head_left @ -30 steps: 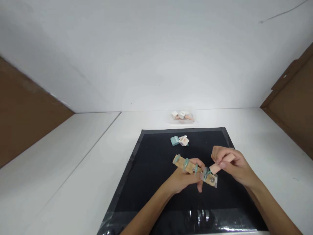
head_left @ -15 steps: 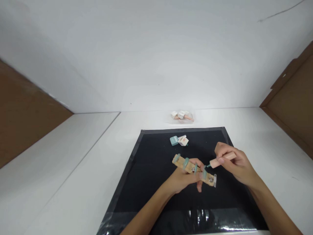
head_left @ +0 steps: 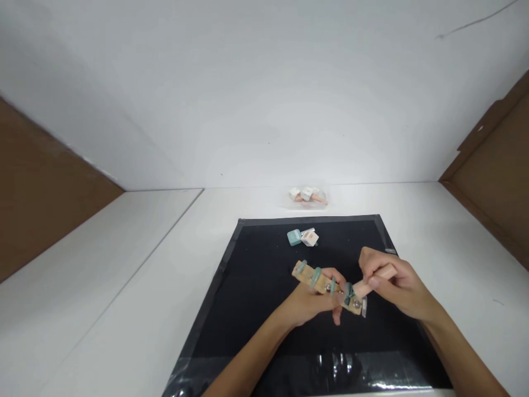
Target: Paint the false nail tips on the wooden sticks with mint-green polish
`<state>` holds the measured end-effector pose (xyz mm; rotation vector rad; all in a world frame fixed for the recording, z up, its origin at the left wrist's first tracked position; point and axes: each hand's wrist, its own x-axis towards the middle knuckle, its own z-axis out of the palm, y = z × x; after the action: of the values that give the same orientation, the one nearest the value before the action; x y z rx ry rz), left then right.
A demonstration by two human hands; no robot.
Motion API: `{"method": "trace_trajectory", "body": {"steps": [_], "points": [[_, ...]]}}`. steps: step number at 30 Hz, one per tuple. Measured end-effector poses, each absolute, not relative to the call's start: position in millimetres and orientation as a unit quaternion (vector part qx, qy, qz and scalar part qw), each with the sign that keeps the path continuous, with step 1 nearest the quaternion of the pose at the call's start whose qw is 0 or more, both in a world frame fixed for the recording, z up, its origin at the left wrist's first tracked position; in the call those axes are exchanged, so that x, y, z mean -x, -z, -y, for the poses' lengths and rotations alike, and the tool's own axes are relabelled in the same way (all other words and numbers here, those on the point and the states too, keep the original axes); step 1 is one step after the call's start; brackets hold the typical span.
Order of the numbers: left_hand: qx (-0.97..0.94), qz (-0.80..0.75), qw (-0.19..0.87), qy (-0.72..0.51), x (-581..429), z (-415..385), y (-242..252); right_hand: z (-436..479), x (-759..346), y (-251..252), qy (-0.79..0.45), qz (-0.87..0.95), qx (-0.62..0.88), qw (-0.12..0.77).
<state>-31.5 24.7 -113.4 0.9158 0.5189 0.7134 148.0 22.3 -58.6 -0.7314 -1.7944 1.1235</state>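
My left hand (head_left: 308, 302) is closed on a tan wooden strip (head_left: 308, 274) that carries several pale green false nails and small metal studs. It holds the strip slantwise above the black mat (head_left: 256, 298). My right hand (head_left: 397, 284) pinches a pink nail polish brush cap (head_left: 374, 280), whose tip rests on the nail near the strip's right end. A clear nail sticks out at that end.
A teal polish bottle (head_left: 295, 237) and a small white box (head_left: 310, 238) lie at the mat's far edge. Several small bottles (head_left: 308, 195) sit in a clear tray by the white wall. Brown panels flank the white table on both sides.
My right hand drew the brush a little away from the strip, then brought it back onto the nail near the right end. The left hand kept the strip nearly still.
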Motion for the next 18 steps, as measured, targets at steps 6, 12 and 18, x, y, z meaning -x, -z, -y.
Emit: {"method": "trace_trajectory", "body": {"steps": [6,12,18], "points": [[-0.445,-0.258,0.798,-0.313,32.1,-23.6,117.4,-24.5,-150.6,57.8,-0.388,0.743,0.321,0.441],[-0.482,-0.303,0.767,-0.295,32.5,-23.7,113.7,-25.0,-152.9,62.3,-0.389,0.723,0.349,0.452],[-0.499,-0.341,0.743,-0.288,28.6,-25.6,111.5,-25.6,-149.8,59.4,-0.437,0.741,0.273,0.431]]}}
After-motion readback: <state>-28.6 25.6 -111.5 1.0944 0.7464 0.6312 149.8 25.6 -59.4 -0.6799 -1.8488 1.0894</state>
